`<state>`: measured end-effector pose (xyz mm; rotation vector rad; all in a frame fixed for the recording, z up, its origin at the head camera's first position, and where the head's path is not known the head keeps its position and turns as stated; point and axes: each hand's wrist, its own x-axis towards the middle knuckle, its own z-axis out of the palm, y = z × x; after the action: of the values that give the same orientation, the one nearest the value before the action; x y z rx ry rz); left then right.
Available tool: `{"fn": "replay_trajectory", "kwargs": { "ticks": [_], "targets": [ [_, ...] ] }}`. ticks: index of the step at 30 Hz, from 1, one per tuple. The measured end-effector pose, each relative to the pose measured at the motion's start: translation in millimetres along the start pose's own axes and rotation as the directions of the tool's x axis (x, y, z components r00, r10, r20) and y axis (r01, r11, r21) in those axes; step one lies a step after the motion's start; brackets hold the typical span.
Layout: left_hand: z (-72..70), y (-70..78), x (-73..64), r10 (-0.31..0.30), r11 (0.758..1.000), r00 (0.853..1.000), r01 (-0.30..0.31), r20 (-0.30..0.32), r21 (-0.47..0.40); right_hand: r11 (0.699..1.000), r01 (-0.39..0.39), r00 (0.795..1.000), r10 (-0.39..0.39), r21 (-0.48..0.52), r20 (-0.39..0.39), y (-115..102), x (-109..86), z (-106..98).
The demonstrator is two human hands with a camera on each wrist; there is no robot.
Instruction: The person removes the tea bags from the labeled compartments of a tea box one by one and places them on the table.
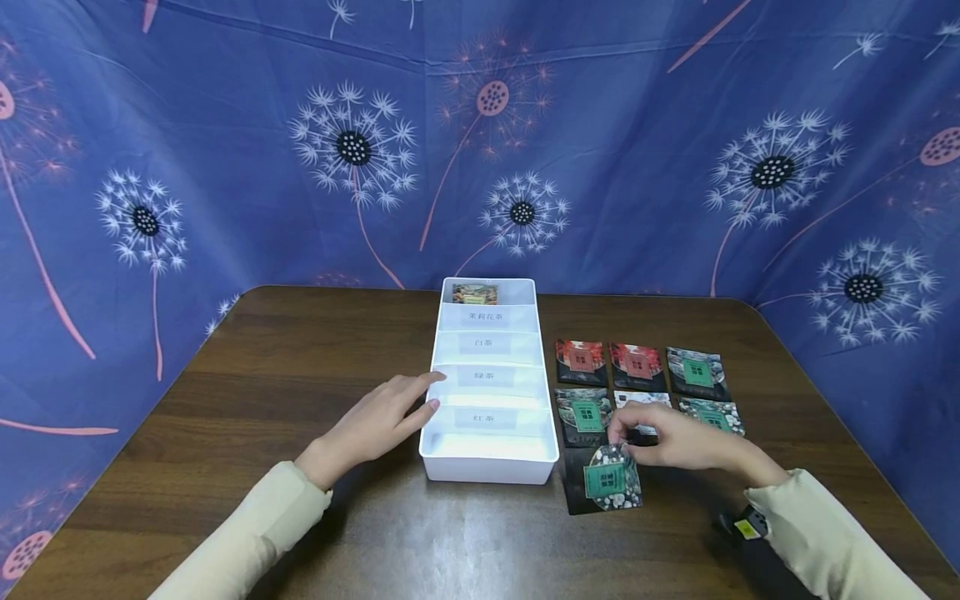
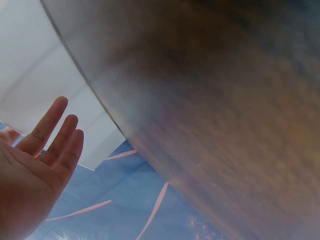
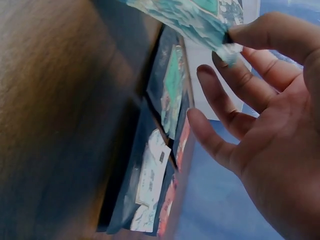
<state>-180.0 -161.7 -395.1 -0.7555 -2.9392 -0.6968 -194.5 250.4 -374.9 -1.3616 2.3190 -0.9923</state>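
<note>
My right hand point(image 1: 671, 435) pinches a dark tea bag sachet point(image 1: 604, 482) with a green label and white blossoms by its top corner. In the right wrist view, thumb and forefinger close on the corner of that sachet point(image 3: 192, 22), while the other fingers spread loosely. To its left stands a long white divided box point(image 1: 489, 472), its compartments labelled in Chinese. My left hand point(image 1: 375, 417) lies at the box's left rim, with its fingertips right at the edge. Seen from the left wrist, its fingers point(image 2: 50, 120) are stretched out against the white wall.
Several sachets lie in rows right of the box: two red ones point(image 1: 581, 360), green-labelled ones point(image 1: 699, 372) and a white-labelled one point(image 1: 641, 400) partly behind my right hand. A colourful sachet point(image 1: 475, 293) sits in the box's far compartment. A blue dandelion-print cloth point(image 1: 630, 167) hangs behind the wooden table point(image 1: 337, 333).
</note>
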Motion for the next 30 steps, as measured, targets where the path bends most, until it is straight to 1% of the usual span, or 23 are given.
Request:
{"fn": "replay_trajectory", "kwargs": {
  "ticks": [3, 6, 9, 14, 17, 22, 30],
  "targets": [
    [0.2, -0.3, 0.1, 0.001, 1.000, 1.000, -0.001, -0.001, 0.001, 0.993, -0.076, 0.997, 0.076, -0.092, -0.008, 1.6, -0.4, 2.6],
    [0.2, -0.5, 0.1, 0.003, 1.000, 1.000, -0.003, -0.004, 0.001, 0.974, -0.146, 0.989, 0.146, -0.176, -0.015, 1.7, 0.2, 4.6],
    [0.1, -0.6, 0.0, 0.005, 1.000, 1.000, -0.005, -0.007, -0.002, 0.954, -0.180, 0.984, 0.179, -0.239, -0.023, 1.2, 1.8, 5.8],
    [0.0, -0.5, 0.2, 0.012, 1.000, 1.000, -0.012, -0.010, 0.004, 0.935, -0.208, 0.977, 0.210, -0.286, -0.026, -0.1, 4.0, 6.8],
    [0.0, -0.5, 0.3, 0.010, 1.000, 1.000, -0.010, -0.010, 0.006, 0.933, -0.203, 0.978, 0.205, -0.296, -0.026, 0.4, 4.8, 8.0],
    [0.1, -0.9, 0.2, 0.005, 1.000, 1.000, -0.005, -0.009, 0.007, 0.935, -0.177, 0.984, 0.175, -0.307, -0.033, 2.2, 5.2, 9.8],
    [0.2, -0.6, 0.4, 0.007, 1.000, 1.000, -0.007, -0.010, 0.001, 0.938, -0.171, 0.985, 0.167, -0.301, -0.039, 2.3, 6.3, 9.1]
  ]
}}
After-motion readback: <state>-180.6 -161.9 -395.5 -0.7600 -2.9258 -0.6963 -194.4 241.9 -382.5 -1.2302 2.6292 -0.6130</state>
